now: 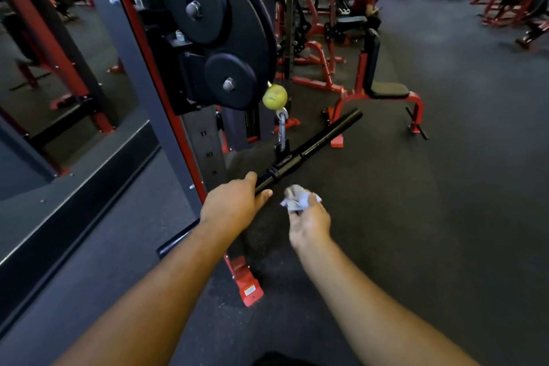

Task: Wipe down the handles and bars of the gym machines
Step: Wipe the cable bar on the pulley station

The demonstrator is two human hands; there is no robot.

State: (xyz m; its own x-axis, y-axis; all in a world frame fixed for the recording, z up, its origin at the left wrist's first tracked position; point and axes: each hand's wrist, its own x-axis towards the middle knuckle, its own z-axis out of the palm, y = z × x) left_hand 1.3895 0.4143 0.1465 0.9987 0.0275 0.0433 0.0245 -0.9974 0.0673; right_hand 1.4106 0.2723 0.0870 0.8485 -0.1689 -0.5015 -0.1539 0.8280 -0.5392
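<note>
A black straight cable bar hangs from a silver carabiner under a yellow-green stopper ball on the cable machine. My left hand grips the bar's near end, fingers curled round it. My right hand holds a crumpled grey-white cloth just right of the bar's near end, a little apart from the bar. The cloth and right hand are slightly blurred.
The machine's red-and-grey upright and black pulley housing stand to the left, with a mirror beyond. A red bench stands behind the bar. Several people sit at the far back. Dark rubber floor spreads right.
</note>
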